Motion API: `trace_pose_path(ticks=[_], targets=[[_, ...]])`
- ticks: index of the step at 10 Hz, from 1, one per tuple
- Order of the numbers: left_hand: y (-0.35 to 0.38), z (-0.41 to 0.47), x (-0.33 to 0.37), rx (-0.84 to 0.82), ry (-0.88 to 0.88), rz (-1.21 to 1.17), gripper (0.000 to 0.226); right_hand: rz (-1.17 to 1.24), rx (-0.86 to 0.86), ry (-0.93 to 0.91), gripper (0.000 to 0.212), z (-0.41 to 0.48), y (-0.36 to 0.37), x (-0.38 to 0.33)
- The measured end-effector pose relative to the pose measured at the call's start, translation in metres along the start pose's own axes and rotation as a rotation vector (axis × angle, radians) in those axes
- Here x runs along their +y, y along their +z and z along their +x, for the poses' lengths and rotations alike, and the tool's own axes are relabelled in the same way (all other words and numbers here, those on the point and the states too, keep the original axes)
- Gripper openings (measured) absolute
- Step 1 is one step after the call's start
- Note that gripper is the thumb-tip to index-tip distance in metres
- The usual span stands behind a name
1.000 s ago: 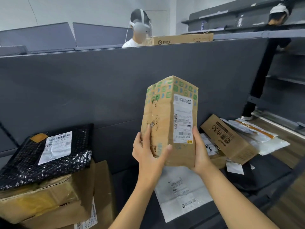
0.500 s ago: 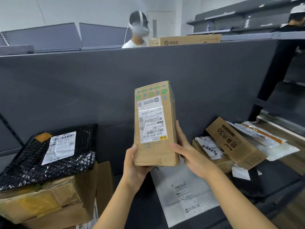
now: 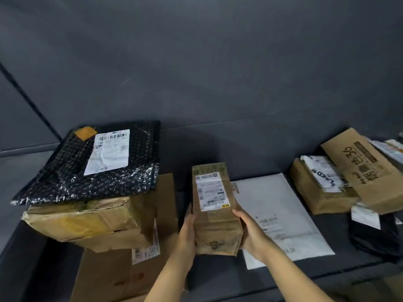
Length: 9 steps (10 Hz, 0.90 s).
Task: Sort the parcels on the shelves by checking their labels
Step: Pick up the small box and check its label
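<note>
- Both hands are on the small brown parcel (image 3: 214, 214): the left hand (image 3: 187, 233) clasps its left side and the right hand (image 3: 250, 234) wraps its right side, so it is gripped from both flanks.
- The parcel sits dead centre, low over the dark shelf (image 3: 229, 280), in the gap between the stack on the left and the white mailer (image 3: 281, 212) on the right.
- Its long axis points straight away from the person, with the near end between the palms and the far end towards the back wall.
- The label (image 3: 212, 194) faces up and reads from the far side, so the print is upside down from here.
- Neither hand is nearer; they sit level at the near end. My guess is a straight set-down into that gap.
- On the left, a black bubble-wrap parcel (image 3: 98, 164) tops a crushed box (image 3: 87, 219).
- I can't tell whether the parcel's underside touches the shelf.
- The left hand's fingers are hidden behind the parcel.
- The label text is too blurred to read.
- The boxes on the right (image 3: 366, 168) run off the frame edge.
</note>
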<state>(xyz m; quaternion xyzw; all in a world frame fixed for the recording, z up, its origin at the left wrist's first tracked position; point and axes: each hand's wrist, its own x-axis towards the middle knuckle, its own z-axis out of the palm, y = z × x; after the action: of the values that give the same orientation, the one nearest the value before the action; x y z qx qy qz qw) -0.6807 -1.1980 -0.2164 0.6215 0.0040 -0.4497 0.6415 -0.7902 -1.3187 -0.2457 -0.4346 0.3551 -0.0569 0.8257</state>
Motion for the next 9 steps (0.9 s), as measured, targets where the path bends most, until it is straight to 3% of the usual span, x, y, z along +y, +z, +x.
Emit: trace_pose_path(ticks=[1,2,3,4,5,6,7,8,9], targets=[[-0.009,0.013,0.001,0.093,-0.016,0.164,0.043,-0.018,-0.010,-0.007,0.034,0.025,0.009,0.021],[-0.026,0.018,-0.018,0.225,0.247,0.633,0.054,-0.015,-0.006,-0.087,0.035,0.047,0.017,0.035],[-0.013,0.029,-0.010,0.367,0.144,0.657,0.058,-0.021,0.040,-0.073,0.039,0.061,0.021,0.037],[-0.006,0.031,-0.013,0.253,0.446,1.115,0.056,-0.126,0.020,-0.124,0.037,0.068,0.025,0.037],[0.000,0.044,-0.019,0.175,0.456,1.245,0.082,-0.150,0.013,-0.145,0.036,0.071,0.034,0.034],[0.003,0.052,-0.020,0.198,0.370,1.367,0.085,-0.161,0.008,-0.159,0.041,0.076,0.038,0.030],[0.012,0.058,-0.025,0.177,0.390,1.516,0.053,-0.229,0.018,-0.107,0.052,0.073,0.036,0.024],[0.035,0.048,-0.026,0.092,0.545,1.394,0.056,-0.309,0.209,-0.123,0.047,0.065,0.015,0.019],[0.069,0.043,-0.032,-0.100,0.631,1.202,0.050,-0.431,0.522,-0.135,0.049,0.051,-0.038,0.015]])
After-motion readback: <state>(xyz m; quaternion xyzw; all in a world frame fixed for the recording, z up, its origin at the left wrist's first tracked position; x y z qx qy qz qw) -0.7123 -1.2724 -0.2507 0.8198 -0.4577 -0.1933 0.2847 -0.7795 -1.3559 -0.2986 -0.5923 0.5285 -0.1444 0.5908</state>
